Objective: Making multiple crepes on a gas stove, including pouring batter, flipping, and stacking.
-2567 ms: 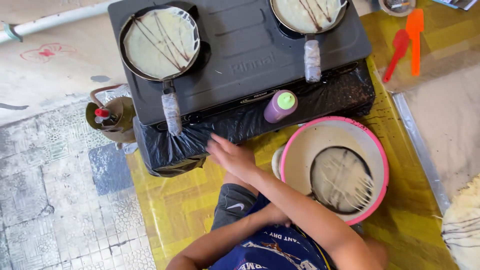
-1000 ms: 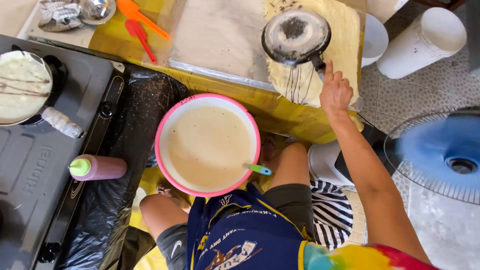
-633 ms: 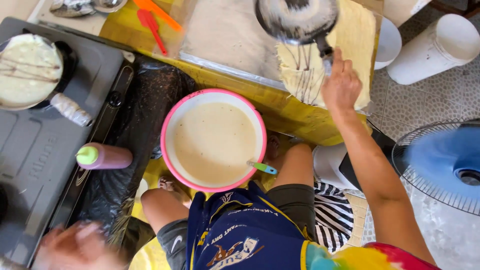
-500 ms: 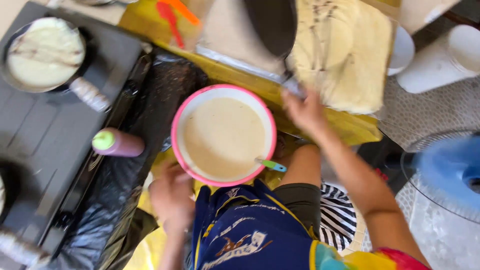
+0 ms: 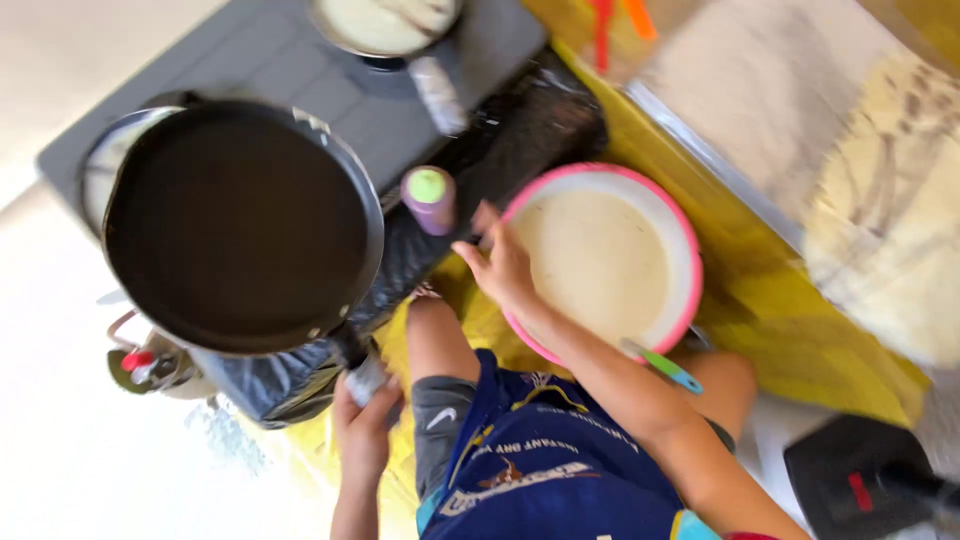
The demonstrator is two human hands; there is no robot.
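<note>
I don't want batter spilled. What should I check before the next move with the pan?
1. Left hand closed on the handle of the black pan: ok.
2. Pan surface bare: ok.
3. Burner beneath the pan free: cannot tell, it is hidden.
4. Pink bowl holds batter: ok.
5. Right hand resting on the bowl's rim: ok.
6. Green-handled utensil at the bowl's near rim: ok.
</note>
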